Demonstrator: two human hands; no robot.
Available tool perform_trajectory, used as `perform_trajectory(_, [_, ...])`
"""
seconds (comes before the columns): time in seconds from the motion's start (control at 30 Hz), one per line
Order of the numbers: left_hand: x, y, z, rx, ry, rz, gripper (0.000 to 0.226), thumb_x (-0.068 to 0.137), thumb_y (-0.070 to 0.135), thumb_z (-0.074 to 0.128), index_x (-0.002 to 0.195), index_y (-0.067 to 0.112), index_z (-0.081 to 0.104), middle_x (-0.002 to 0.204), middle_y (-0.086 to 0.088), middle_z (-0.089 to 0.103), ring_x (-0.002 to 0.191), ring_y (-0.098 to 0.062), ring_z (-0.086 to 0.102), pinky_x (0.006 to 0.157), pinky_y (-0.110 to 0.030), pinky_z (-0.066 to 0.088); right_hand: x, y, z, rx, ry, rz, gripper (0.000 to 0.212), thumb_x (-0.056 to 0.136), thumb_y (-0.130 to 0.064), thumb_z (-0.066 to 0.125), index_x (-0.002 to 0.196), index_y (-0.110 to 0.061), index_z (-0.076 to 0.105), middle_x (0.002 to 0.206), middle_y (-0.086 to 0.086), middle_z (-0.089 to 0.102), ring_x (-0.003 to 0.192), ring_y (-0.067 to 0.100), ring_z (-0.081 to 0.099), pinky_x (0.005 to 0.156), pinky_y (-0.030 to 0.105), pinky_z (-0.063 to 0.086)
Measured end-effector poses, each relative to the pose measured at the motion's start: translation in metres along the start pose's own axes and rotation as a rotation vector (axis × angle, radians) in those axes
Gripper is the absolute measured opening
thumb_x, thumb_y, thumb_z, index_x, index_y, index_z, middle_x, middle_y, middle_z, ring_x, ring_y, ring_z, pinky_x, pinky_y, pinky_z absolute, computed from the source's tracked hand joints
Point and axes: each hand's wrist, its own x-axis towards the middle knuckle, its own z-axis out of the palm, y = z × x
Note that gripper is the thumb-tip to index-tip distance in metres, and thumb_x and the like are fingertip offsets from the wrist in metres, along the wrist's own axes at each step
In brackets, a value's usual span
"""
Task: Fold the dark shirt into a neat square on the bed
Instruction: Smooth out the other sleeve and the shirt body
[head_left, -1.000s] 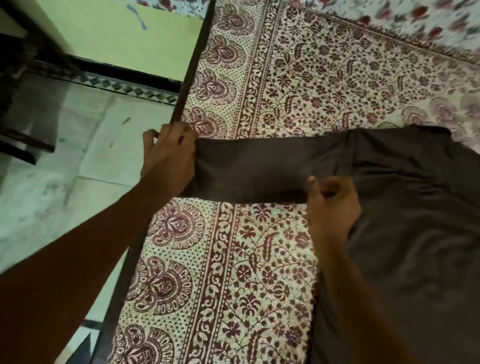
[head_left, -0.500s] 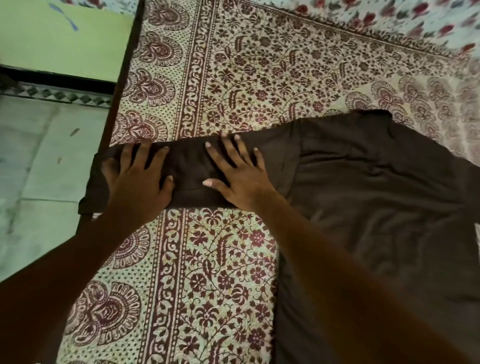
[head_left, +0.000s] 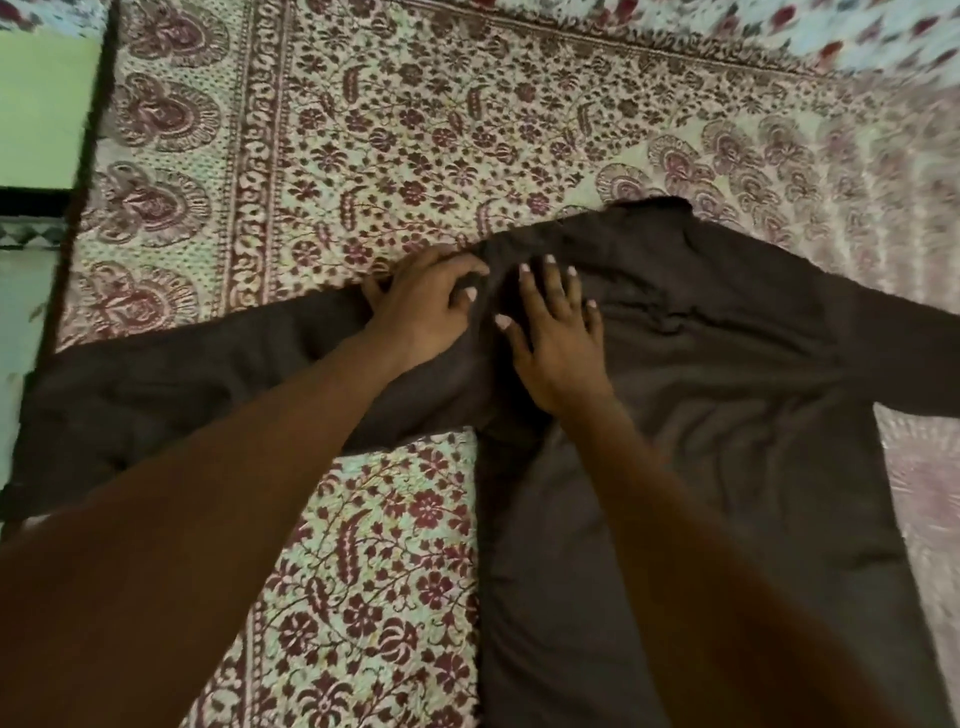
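- Hands now rest at the shoulder of the shirt (head_left: 727, 395), not its sleeve; it lies on the bed (head_left: 363, 130).
- Left hand (head_left: 426, 309) pinches cloth in curled fingers; right hand (head_left: 556, 340) presses flat, fingers spread.

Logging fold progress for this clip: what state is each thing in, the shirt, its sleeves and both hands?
dark shirt: spread out on the bed, wrinkled, not yet folded.
sleeve at picture left: stretched out to the bed's edge.
sleeve at picture right: stretched out, runs off frame.
left hand: fingers curled into the cloth at the shoulder.
right hand: flat, fingers spread, pressing the shirt.
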Motion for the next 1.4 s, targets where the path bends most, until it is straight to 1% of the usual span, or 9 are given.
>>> perform_trajectory(0.17, [0.063, 0.038, 0.021, -0.01, -0.005, -0.091, 0.014, 0.093, 0.035, 0.072, 0.106, 0.034, 0.068, 0.133, -0.003, 0.054, 0.134, -0.034, 0.044, 0.118, -0.061, 0.03, -0.105, -0.001, 0.028, 0.026, 0.102, 0.202, 0.074, 0.102, -0.069, 0.03, 0.165, -0.036, 0.01, 0.174, 0.005, -0.013, 0.159, 0.032, -0.015, 0.128, 0.056, 0.005])
perform_trajectory(0.3, [0.08, 0.049, 0.032, -0.012, 0.116, -0.072, 0.013, 0.093, 0.008, 0.07, 0.105, 0.013, 0.068, 0.127, -0.012, 0.056, 0.125, -0.032, 0.052, 0.109, -0.038, 0.04, -0.166, -0.01, 0.052, -0.031, -0.064, -0.029, 0.074, 0.1, -0.073, 0.022, 0.164, -0.041, 0.002, 0.173, 0.0, -0.018, 0.158, 0.037, -0.018, 0.123, 0.069, 0.004])
perform_trajectory(0.4, [0.078, 0.051, 0.036, 0.078, 0.168, -0.086, 0.014, 0.091, 0.011, 0.068, 0.102, 0.019, 0.065, 0.128, -0.008, 0.052, 0.131, -0.031, 0.045, 0.116, -0.055, 0.031, -0.175, 0.0, 0.051, -0.026, -0.026, -0.182, 0.07, 0.104, -0.066, 0.032, 0.165, -0.039, 0.009, 0.174, 0.0, -0.009, 0.161, 0.029, -0.007, 0.121, 0.067, 0.018])
perform_trajectory(0.53, [0.068, 0.052, 0.04, 0.226, 0.149, 0.002, 0.026, 0.095, 0.019, 0.063, 0.12, 0.016, 0.058, 0.135, -0.01, 0.044, 0.132, -0.034, 0.039, 0.113, -0.06, 0.03, -0.16, 0.027, 0.045, -0.028, 0.035, 0.151, 0.072, 0.103, -0.068, 0.028, 0.165, -0.039, 0.008, 0.174, 0.007, -0.011, 0.16, 0.035, -0.011, 0.126, 0.061, 0.01])
perform_trajectory(0.67, [0.048, 0.045, 0.041, 0.419, 0.119, 0.033, 0.048, 0.103, 0.024, 0.054, 0.149, 0.013, 0.043, 0.163, -0.008, 0.027, 0.146, -0.039, 0.026, 0.113, -0.071, 0.021, -0.159, 0.044, 0.04, -0.103, -0.001, -0.242, 0.069, 0.104, -0.066, 0.03, 0.164, -0.031, 0.026, 0.174, 0.007, 0.005, 0.161, 0.029, 0.005, 0.121, 0.063, 0.023])
perform_trajectory(0.83, [0.012, 0.03, 0.047, 0.514, 0.109, 0.166, 0.064, 0.103, 0.051, 0.041, 0.158, 0.02, 0.035, 0.17, -0.001, 0.027, 0.152, -0.03, 0.027, 0.116, -0.061, 0.023, -0.067, 0.081, 0.011, -0.024, 0.227, 0.015, 0.068, 0.104, -0.063, 0.029, 0.163, -0.03, 0.028, 0.174, 0.004, 0.012, 0.161, 0.03, 0.01, 0.124, 0.056, 0.021])
perform_trajectory(1.1, [-0.003, -0.011, 0.035, 0.646, 0.085, 0.168, 0.08, 0.1, 0.072, 0.021, 0.167, 0.029, 0.009, 0.176, 0.004, 0.006, 0.16, -0.023, 0.015, 0.123, -0.058, 0.019, 0.062, 0.123, -0.038, -0.071, -0.021, 0.095, 0.058, 0.097, -0.081, 0.019, 0.152, -0.069, 0.006, 0.174, -0.003, -0.01, 0.16, 0.029, -0.011, 0.115, 0.072, 0.008])
perform_trajectory(1.27, [-0.002, -0.007, 0.033, 0.674, 0.078, 0.151, 0.08, 0.101, 0.07, 0.021, 0.167, 0.027, 0.013, 0.175, 0.002, 0.012, 0.159, -0.024, 0.019, 0.121, -0.057, 0.023, 0.081, 0.124, -0.057, 0.08, 0.3, 0.071, 0.052, 0.107, -0.053, 0.031, 0.155, -0.034, 0.038, 0.16, 0.006, 0.041, 0.147, 0.028, 0.038, 0.111, 0.059, 0.022])
perform_trajectory(1.4, [-0.001, -0.006, 0.034, 0.697, 0.094, 0.144, 0.079, 0.1, 0.068, 0.026, 0.166, 0.026, 0.015, 0.176, 0.003, 0.009, 0.16, -0.022, 0.016, 0.12, -0.057, 0.023, 0.131, 0.14, -0.08, 0.084, 0.195, 0.189, 0.046, 0.106, -0.034, 0.048, 0.151, -0.042, 0.041, 0.148, 0.019, 0.035, 0.135, 0.041, 0.034, 0.111, 0.068, 0.027])
